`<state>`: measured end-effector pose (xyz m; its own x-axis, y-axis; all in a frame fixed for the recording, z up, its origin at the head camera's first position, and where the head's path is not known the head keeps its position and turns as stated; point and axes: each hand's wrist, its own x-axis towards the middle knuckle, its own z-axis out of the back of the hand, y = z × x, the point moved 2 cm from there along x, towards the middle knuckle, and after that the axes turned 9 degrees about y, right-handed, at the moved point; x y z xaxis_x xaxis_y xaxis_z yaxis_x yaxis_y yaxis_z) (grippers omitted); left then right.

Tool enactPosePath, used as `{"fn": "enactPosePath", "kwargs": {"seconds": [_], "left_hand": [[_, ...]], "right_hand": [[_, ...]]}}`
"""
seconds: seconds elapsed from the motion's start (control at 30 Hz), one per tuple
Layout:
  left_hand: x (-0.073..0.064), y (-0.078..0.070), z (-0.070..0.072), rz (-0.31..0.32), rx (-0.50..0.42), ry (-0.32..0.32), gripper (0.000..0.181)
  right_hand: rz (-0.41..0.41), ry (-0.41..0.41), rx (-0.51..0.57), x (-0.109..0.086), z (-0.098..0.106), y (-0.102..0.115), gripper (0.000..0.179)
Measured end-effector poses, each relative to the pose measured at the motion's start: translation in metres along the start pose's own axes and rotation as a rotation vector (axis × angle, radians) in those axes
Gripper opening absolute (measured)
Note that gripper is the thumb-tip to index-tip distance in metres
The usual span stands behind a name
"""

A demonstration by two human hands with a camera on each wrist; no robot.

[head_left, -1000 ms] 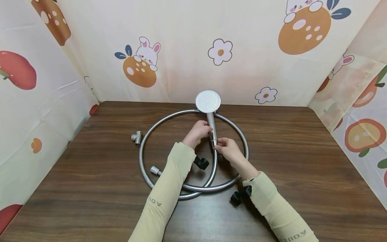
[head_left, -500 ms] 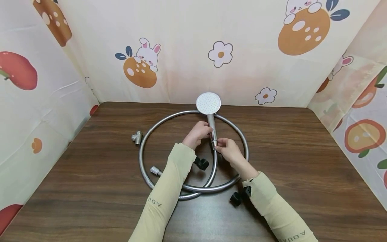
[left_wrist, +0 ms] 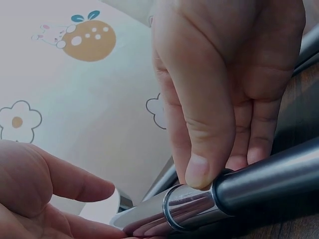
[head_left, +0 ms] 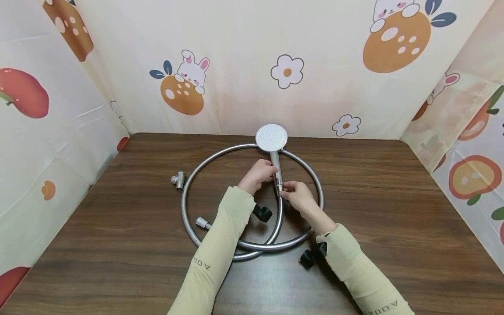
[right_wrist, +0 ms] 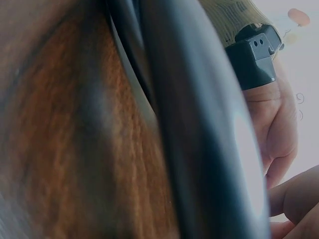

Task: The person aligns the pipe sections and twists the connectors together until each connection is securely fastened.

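Lying well left of all the fingers, a small chrome fitting sits on the wooden table, just beside the loop of the metal hose. Coming right, here's the hose's loose end piece, inside that loop, left of the left hand and its fingers and nearer the person, close by the pale left sleeve.

Now those left fingers: curled in and nearly closed, holding the handle of the shower head; part of the grip is hidden, so how firm it is, I cannot tell. Below them hangs a black wrist camera.

On to the middle! The shower head's round white face is up beyond the left fingertips, dotted side toward the person, its handle running down between the two sets of fingertips. And at the lower end, the right hand: thumb and fingers drawn together, pinching the hose's chrome collar, thumb tip right on it in the left wrist view.

The hose drops from that pinch and curves around right of the fingers, under the right forearm. Furthest right, behind the fingers: the right sleeve.
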<state>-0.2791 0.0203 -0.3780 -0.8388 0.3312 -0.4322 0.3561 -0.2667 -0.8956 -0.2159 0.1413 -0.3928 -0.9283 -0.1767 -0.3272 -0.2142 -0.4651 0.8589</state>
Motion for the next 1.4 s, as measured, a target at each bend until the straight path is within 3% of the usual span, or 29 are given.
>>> {"fn": "enactPosePath", "kwargs": {"seconds": [0.3,0.47,0.53,0.6,0.7,0.77,0.83,0.93,1.03,1.13,1.4], "left_hand": [[0.0,-0.001,-0.001,-0.007,-0.012,0.024,0.032],[0.002,0.003,0.0,-0.024,0.003,-0.006,0.029],[0.026,0.02,0.005,-0.08,-0.008,0.008,0.023],[0.038,0.028,0.008,-0.085,-0.017,0.023,0.023],[0.043,0.03,0.007,-0.078,-0.01,0.038,0.022],[0.019,0.013,0.004,-0.024,0.014,0.021,0.026],[-0.002,0.0,0.003,-0.02,0.035,0.02,0.028],[-0.016,-0.008,0.003,-0.023,0.05,0.016,0.034],[-0.02,-0.011,0.005,-0.026,0.053,0.01,0.037],[-0.015,-0.007,0.008,-0.02,0.034,0.012,0.038],[-0.008,-0.003,0.01,-0.057,0.038,0.012,0.036]], "right_hand": [[0.01,-0.01,-0.008,0.002,0.0,-0.003,0.029],[0.063,-0.007,0.006,0.01,-0.001,-0.014,0.03],[0.048,-0.007,0.01,0.009,-0.001,-0.011,0.031],[0.003,-0.007,0.003,0.003,-0.002,-0.005,0.034],[-0.005,-0.023,-0.003,-0.001,-0.002,0.002,0.036],[-0.001,-0.037,-0.009,-0.003,-0.002,0.005,0.038],[0.01,-0.054,-0.007,-0.005,-0.002,0.006,0.04],[0.043,-0.081,0.022,-0.005,-0.003,0.006,0.041],[0.107,-0.104,0.078,-0.006,-0.004,0.006,0.039],[0.14,-0.107,0.117,-0.006,-0.005,0.006,0.036],[0.136,-0.058,0.149,-0.009,-0.009,0.012,0.033]]}}
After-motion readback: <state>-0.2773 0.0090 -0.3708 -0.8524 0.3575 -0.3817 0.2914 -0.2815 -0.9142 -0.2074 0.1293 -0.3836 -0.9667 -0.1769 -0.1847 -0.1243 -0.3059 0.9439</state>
